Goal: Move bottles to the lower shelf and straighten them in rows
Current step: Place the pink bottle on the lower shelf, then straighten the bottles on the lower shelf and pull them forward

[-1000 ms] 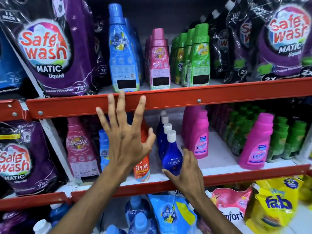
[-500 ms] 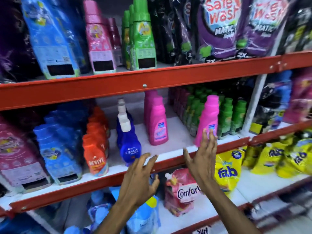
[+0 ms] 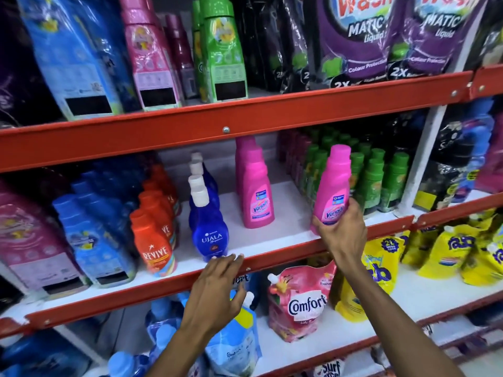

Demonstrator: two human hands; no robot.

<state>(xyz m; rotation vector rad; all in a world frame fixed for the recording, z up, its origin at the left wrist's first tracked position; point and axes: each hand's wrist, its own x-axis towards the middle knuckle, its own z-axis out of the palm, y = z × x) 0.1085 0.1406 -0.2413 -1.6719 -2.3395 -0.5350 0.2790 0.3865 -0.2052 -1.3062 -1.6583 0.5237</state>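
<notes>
A pink Vanish bottle (image 3: 332, 186) stands tilted at the front right of the middle shelf (image 3: 285, 240), leaning a little to the right. The right hand (image 3: 341, 229) wraps its lower body, fingers (image 3: 353, 210) curled round the right side and thumb across the base; whether the base rests on the shelf or is just lifted cannot be told. It looks like a stiff plastic bottle with a smooth, probably slick skin, light enough for one hand; the narrower body below the shoulder seems the surest place to hold it.

To its left, across a bare white stretch of shelf, a row of matching pink bottles (image 3: 254, 194) runs front to back. Further left are a blue Ujala bottle (image 3: 209, 235) with white caps behind it, then orange Revive bottles (image 3: 155, 240). Green bottles (image 3: 375, 178) crowd just behind and right of the held one.

The left hand (image 3: 215, 297) is empty, fingers loosely spread, tips touching the shelf's red front lip (image 3: 109, 297).

The red beam (image 3: 226, 123) overhead leaves little headroom above the cap. The lower shelf (image 3: 408, 297) has open white room between the Comfort pouch (image 3: 302, 303) and the yellow pouches (image 3: 446, 254).
</notes>
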